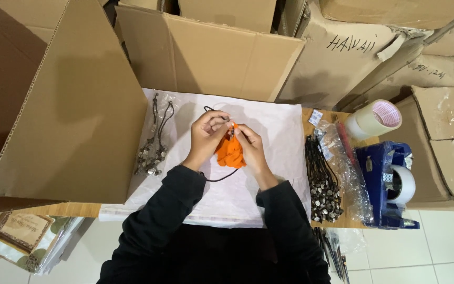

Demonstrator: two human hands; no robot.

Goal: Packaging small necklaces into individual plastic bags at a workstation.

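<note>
Both hands meet over a white sheet [269, 194] on a small wooden table. My left hand [206, 138] and my right hand [249, 149] pinch the top of a small orange cloth pouch [229, 152] between them. A thin black cord [217, 179] runs from the pouch, looping above the fingers and trailing under my left wrist. Black sleeves cover both forearms.
A bagged bunch of corded metal beads [152, 152] lies left on the sheet; a bigger pile of them [324, 189] lies right beside clear plastic bags [350, 173]. A tape roll [374, 118] and blue tape dispenser [387, 184] stand far right. Cardboard boxes [80, 105] surround the table.
</note>
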